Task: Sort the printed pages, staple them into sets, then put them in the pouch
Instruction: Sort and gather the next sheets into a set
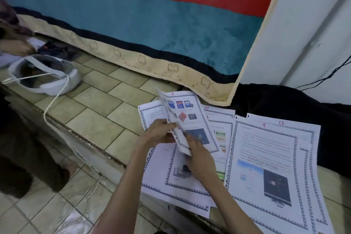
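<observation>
Paper page 8 is what we pinch in our left hand, fingers curled. Our right hand grips its lower edge above the spread pages.

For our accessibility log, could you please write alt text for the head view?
Two hands, left hand and right hand, hold up page 8 above numbered printed pages spread on a tiled ledge; a white headset lies at left.

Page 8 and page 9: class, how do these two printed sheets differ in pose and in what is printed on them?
Page 8 is lifted and bent, gripped by the left hand and the right hand; page 9 lies flat on the spread, untouched. Page 8 shows several small pictures of cards; page 9 is mostly text above a dark monitor picture. Both have a patterned border and a red handwritten number at the top.
</observation>
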Demonstrator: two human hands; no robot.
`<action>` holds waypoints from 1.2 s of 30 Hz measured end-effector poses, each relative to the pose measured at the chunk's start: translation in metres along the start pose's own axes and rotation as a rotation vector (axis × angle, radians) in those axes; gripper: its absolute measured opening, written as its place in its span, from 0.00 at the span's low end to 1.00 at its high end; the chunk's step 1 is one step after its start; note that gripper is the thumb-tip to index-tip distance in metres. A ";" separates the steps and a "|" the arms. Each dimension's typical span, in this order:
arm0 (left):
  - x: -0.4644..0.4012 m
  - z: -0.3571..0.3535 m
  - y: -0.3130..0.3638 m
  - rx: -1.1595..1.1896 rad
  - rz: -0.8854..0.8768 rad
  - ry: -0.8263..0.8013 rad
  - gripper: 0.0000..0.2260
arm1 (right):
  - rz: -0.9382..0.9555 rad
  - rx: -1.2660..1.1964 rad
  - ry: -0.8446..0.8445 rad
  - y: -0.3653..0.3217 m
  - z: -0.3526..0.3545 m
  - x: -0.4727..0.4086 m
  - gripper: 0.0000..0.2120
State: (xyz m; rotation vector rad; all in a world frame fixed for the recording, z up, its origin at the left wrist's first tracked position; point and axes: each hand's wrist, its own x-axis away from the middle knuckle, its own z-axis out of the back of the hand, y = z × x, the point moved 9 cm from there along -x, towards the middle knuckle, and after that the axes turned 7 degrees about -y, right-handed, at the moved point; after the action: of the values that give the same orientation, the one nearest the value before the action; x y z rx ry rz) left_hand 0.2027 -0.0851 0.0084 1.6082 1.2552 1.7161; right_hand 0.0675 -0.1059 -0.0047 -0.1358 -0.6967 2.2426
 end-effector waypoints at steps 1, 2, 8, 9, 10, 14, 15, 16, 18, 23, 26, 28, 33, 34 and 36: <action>-0.002 -0.008 -0.002 0.002 0.000 -0.044 0.15 | -0.060 -0.189 0.081 0.009 0.009 0.004 0.28; -0.004 -0.006 -0.007 -0.050 0.004 -0.028 0.19 | -0.132 -0.338 0.165 0.021 0.017 0.009 0.26; 0.005 0.070 -0.021 -0.534 -0.037 0.590 0.17 | -0.424 -0.907 0.477 0.076 0.022 0.030 0.22; 0.007 0.072 -0.021 -0.446 -0.054 0.580 0.14 | -0.422 -0.940 0.488 0.078 0.021 0.030 0.22; 0.004 0.076 -0.021 -0.344 -0.082 0.584 0.11 | -0.419 -0.966 0.496 0.080 0.019 0.030 0.22; -0.008 0.071 -0.016 -0.137 -0.027 0.453 0.13 | -0.442 -1.043 0.508 0.088 0.010 0.028 0.23; -0.010 0.060 -0.014 -0.092 -0.028 0.382 0.14 | -0.446 -1.056 0.521 0.089 0.008 0.028 0.24; -0.014 0.055 -0.014 -0.075 -0.048 0.357 0.14 | -0.449 -1.066 0.540 0.090 0.007 0.029 0.25; -0.005 0.060 -0.003 -0.114 -0.154 0.494 0.14 | -0.444 -1.085 0.583 0.090 0.007 0.031 0.28; 0.013 0.061 0.017 -0.702 -0.400 0.843 0.22 | -0.452 -1.087 0.634 0.085 0.014 0.036 0.26; -0.010 0.043 -0.004 -0.691 -0.217 0.608 0.20 | -0.459 -1.130 0.632 0.089 0.013 0.034 0.24; -0.021 0.039 -0.015 -0.652 -0.103 0.494 0.22 | -0.459 -1.175 0.623 0.093 0.011 0.033 0.23; -0.026 0.062 -0.001 -0.456 -0.132 0.513 0.21 | -0.431 -1.193 0.623 0.097 0.015 0.032 0.20; -0.020 0.079 0.005 -0.382 -0.165 0.600 0.19 | -0.425 -1.192 0.626 0.097 0.017 0.033 0.20; -0.013 0.106 0.013 -0.289 -0.219 0.713 0.14 | -0.421 -1.187 0.638 0.100 0.019 0.035 0.20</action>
State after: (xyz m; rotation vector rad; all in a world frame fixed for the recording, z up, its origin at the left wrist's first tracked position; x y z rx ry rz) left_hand 0.3087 -0.0708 0.0019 0.6712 1.3303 2.2804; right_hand -0.0278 -0.1448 -0.0364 -1.0943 -1.4080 1.0357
